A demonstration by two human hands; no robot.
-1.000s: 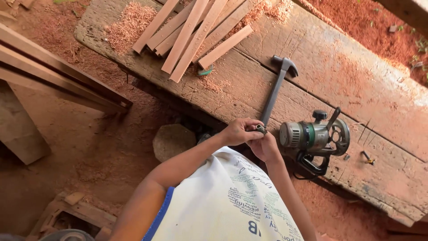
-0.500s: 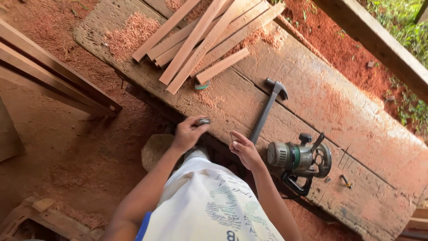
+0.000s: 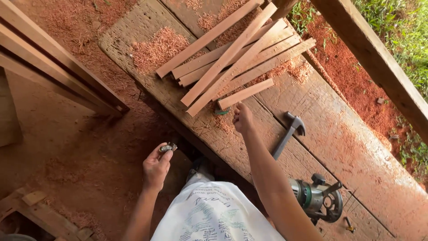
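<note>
Outdoor work site in daylight. A weathered grey-brown plank tabletop (image 3: 339, 134), dusted with reddish sawdust (image 3: 156, 47), ran diagonally across packed red-earth ground (image 3: 67, 147). Long pale timber boards (image 3: 49, 67) lay at left. A heavy wooden beam (image 3: 379, 67) crossed the upper right, with green grass (image 3: 401, 31) beyond it.

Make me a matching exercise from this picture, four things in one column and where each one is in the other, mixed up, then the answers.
Things:
1. hammer
2. small metal part
3. power tool
4. wood strips

Places:
A. piled at the far end of the bench
B. in the left hand
C. on the bench beside the right forearm, near the bottom edge of the picture
D. flat on the bench, just past the right hand

Pairs: 1-D, 2-B, 3-C, 4-A
</note>
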